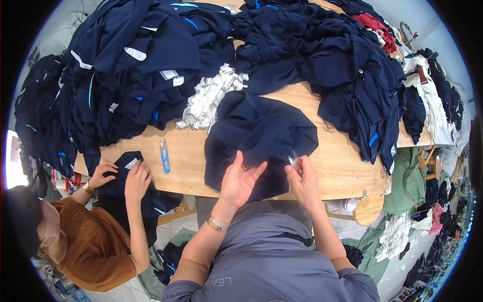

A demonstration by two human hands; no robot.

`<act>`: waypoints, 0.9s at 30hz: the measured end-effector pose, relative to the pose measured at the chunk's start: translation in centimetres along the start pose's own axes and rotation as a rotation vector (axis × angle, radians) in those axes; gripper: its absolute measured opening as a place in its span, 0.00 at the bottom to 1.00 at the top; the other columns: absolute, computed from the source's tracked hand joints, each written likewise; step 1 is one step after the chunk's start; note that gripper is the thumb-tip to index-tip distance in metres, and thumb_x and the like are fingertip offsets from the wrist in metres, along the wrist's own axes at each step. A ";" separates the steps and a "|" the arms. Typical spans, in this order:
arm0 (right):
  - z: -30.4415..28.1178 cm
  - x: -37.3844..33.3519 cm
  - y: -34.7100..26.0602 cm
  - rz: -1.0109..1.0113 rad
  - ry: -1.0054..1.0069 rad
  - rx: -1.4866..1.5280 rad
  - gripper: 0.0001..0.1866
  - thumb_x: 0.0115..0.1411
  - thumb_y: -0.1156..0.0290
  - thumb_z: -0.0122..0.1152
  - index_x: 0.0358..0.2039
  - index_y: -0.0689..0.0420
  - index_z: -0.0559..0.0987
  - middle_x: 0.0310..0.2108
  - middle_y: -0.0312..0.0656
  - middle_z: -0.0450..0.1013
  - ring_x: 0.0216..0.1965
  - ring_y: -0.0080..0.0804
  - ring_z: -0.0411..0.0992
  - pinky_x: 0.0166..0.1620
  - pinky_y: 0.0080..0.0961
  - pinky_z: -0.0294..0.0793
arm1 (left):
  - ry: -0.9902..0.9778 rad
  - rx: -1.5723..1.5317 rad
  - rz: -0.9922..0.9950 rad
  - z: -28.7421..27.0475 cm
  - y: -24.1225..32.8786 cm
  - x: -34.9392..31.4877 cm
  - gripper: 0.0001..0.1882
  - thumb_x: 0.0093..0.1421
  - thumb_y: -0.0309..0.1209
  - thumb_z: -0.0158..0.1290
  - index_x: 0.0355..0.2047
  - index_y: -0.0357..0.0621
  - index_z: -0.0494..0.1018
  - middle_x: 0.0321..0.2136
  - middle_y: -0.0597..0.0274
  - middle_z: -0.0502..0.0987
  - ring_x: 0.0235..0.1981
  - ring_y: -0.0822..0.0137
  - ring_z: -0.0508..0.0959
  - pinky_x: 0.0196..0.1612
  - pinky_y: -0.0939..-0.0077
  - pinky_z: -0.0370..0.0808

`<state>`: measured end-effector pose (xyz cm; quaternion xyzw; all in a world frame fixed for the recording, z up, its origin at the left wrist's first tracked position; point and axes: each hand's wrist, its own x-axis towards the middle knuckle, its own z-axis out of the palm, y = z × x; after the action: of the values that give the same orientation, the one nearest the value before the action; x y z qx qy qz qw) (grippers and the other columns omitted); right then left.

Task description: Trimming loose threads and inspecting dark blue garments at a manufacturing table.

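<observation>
A dark navy garment [261, 126] lies bunched on the table in front of me, its near edge at the table's front. Above its near part my left hand [239, 181] is turned palm up, fingers apart, holding nothing. To the right, my right hand [303, 181] is closed, with thumb and fingers pinched together. A small pale, pointed thing [293, 160] sticks out from its fingertips over the cloth. The rest of that thing is hidden in the hand, so its kind is unclear.
Blue-handled thread snips [165, 157] lie left on the wooden table [347, 176]. White fabric pieces [211, 98] sit behind the garment. Navy garment heaps [136, 55] fill the far side. At left, a co-worker in brown [95, 241] handles dark cloth.
</observation>
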<state>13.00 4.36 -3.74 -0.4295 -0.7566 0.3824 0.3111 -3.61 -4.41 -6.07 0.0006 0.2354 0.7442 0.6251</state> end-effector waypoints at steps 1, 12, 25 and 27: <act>0.2 0.3 -0.5 -0.094 0.010 -0.035 0.18 0.51 0.63 0.65 0.25 0.59 0.65 0.18 0.43 0.63 0.19 0.38 0.63 0.24 0.28 0.61 | -0.034 -0.050 -0.001 0.8 0.1 -0.1 0.21 0.67 0.42 0.35 0.46 0.37 0.68 0.44 0.56 0.74 0.47 0.65 0.73 0.54 0.67 0.69; 2.2 1.3 -4.8 -0.234 -0.164 0.224 0.15 0.47 0.82 0.60 0.38 0.58 0.75 0.18 0.37 0.68 0.16 0.18 0.63 0.21 0.15 0.64 | -0.189 0.215 0.120 0.8 -0.4 -1.4 0.27 0.68 0.43 0.29 0.44 0.33 0.71 0.44 0.54 0.74 0.47 0.65 0.73 0.53 0.71 0.67; 1.6 0.8 -3.7 -0.018 -0.097 0.302 0.11 0.54 0.69 0.63 0.28 0.61 0.70 0.15 0.31 0.64 0.16 0.13 0.58 0.20 0.13 0.58 | -0.056 0.117 0.072 3.7 0.8 -1.7 0.20 0.67 0.38 0.37 0.42 0.32 0.71 0.43 0.52 0.74 0.46 0.63 0.73 0.55 0.64 0.67; 1.4 0.8 -4.3 -0.088 -0.154 0.099 0.14 0.55 0.65 0.62 0.26 0.61 0.69 0.14 0.41 0.65 0.14 0.27 0.64 0.20 0.22 0.62 | -0.089 0.154 0.088 3.2 0.7 -1.6 0.22 0.68 0.39 0.34 0.46 0.32 0.68 0.44 0.51 0.74 0.46 0.63 0.74 0.52 0.68 0.70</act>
<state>9.70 3.15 -0.70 -0.3494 -0.7767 0.4370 0.2894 -2.96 -4.86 -2.50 0.0922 0.2635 0.7500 0.5997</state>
